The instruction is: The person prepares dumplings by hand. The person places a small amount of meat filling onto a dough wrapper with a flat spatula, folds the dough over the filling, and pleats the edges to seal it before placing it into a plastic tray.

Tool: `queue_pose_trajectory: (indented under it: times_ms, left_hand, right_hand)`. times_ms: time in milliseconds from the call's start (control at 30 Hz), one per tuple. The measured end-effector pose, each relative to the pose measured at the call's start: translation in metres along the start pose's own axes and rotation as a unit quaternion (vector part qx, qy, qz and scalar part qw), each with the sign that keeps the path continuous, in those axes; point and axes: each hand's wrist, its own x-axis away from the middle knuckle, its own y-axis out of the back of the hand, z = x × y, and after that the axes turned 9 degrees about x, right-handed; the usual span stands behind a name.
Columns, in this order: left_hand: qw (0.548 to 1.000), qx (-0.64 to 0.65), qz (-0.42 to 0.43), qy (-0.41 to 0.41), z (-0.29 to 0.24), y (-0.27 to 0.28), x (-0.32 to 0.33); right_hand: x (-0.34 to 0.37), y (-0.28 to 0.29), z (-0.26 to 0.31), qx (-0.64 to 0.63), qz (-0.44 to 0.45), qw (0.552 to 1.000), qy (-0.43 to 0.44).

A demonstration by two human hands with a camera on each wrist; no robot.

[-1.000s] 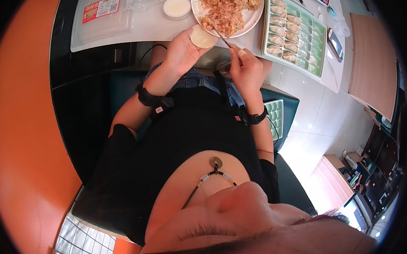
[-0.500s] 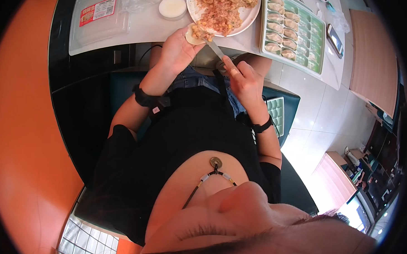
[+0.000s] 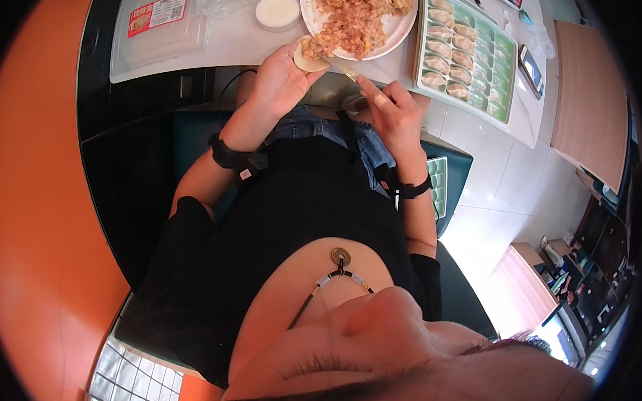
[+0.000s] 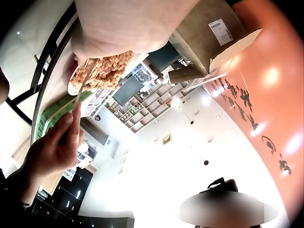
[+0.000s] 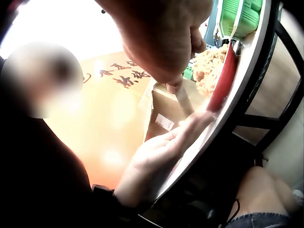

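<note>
In the head view my left hand holds a round dumpling wrapper at the near edge of the plate. A lump of pinkish meat filling sits on its upper part. My right hand grips a thin flat-bladed spreader, its index finger stretched along the handle. The blade's tip meets the filling on the wrapper. Just beyond lies a white plate heaped with more meat filling. The left wrist view shows my right hand with the spreader from the side.
Right of the plate stands a green compartment tray with rows of folded dumplings. A phone lies past it. Left are a round stack of wrappers and a clear plastic lid. A cardboard box appears in the right wrist view.
The spreader has come from the filling on the plate to the wrapper. The wrapper was bare a second ago and now bears a lump of filling.
</note>
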Motion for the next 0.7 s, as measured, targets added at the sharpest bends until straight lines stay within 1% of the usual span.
queue_pose_trajectory:
  times_ms: [33, 100, 133, 200, 233, 267, 333, 367, 400, 433, 500, 533, 600, 633, 700]
  left_hand:
    - [1.0, 0.001, 0.0, -0.001, -0.001, 0.001, 0.0]
    - [1.0, 0.008, -0.005, -0.001, -0.002, 0.001, 0.001]
    - [1.0, 0.01, -0.006, -0.002, -0.002, 0.003, 0.0]
    - [1.0, 0.022, 0.003, 0.002, -0.001, 0.006, -0.001]
    - [1.0, 0.022, 0.002, 0.002, -0.001, 0.007, -0.002]
    - [1.0, 0.022, 0.001, 0.0, -0.001, 0.006, -0.002]
    - [1.0, 0.022, -0.001, -0.002, -0.001, 0.004, -0.001]
    - [1.0, 0.008, 0.009, -0.007, -0.001, 0.003, 0.0]
    - [1.0, -0.006, 0.02, -0.013, -0.001, 0.003, 0.001]
    - [1.0, -0.006, 0.019, -0.012, -0.001, 0.003, 0.001]
    - [1.0, 0.005, -0.019, -0.016, -0.002, 0.002, 0.002]
    - [1.0, 0.004, -0.02, -0.017, -0.003, 0.003, 0.002]
    - [1.0, -0.007, -0.019, -0.019, -0.006, 0.004, 0.002]
    - [1.0, -0.006, -0.02, -0.021, -0.007, 0.005, 0.002]
    - [0.999, 0.008, -0.029, -0.02, -0.009, 0.006, 0.004]
  right_hand:
    - [0.001, 0.002, 0.0, 0.0, 0.001, 1.0, 0.001]
    - [0.008, 0.008, -0.001, -0.042, -0.029, 0.998, -0.04]
    - [0.011, 0.008, 0.0, -0.043, -0.028, 0.998, -0.039]
    - [0.018, 0.008, 0.004, -0.054, -0.064, 0.985, -0.154]
    - [0.019, 0.009, 0.009, -0.058, -0.056, 0.979, -0.185]
    - [0.021, 0.008, 0.013, -0.057, -0.055, 0.979, -0.186]
    - [0.024, 0.002, 0.021, -0.066, -0.007, 0.978, -0.197]
    - [0.021, -0.002, 0.027, -0.098, -0.014, 0.975, -0.201]
    - [0.02, -0.005, 0.033, -0.097, -0.014, 0.975, -0.201]
    - [0.017, -0.01, 0.035, -0.101, -0.021, 0.981, -0.167]
    - [0.018, -0.02, 0.033, -0.097, -0.027, 0.99, -0.099]
    - [0.017, -0.019, 0.03, -0.098, -0.028, 0.99, -0.099]
    - [0.017, -0.016, 0.019, -0.079, -0.029, 0.996, -0.035]
    - [0.016, -0.015, 0.016, -0.081, -0.028, 0.996, -0.033]
    - [0.014, -0.013, 0.01, -0.084, -0.068, 0.991, -0.075]
